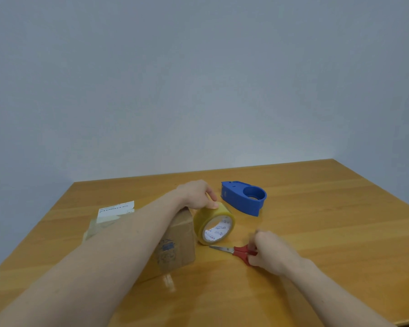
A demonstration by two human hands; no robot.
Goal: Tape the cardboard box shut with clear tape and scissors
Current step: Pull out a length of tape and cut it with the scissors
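Observation:
A small brown cardboard box [177,241] with a white label lies on the wooden table [328,232], partly hidden under my left forearm. A roll of clear yellowish tape [214,223] stands on its edge right of the box. My left hand [195,194] rests on top of the roll, fingers curled over its rim. Red-handled scissors [232,250] lie flat just in front of the roll, blades pointing left and closed. My right hand [272,252] is closed around the red handles, low on the table.
A blue plastic tape dispenser [244,198] without a roll sits behind the tape. A pale wall rises behind the table's far edge. Bare tabletop stretches to the right and in front.

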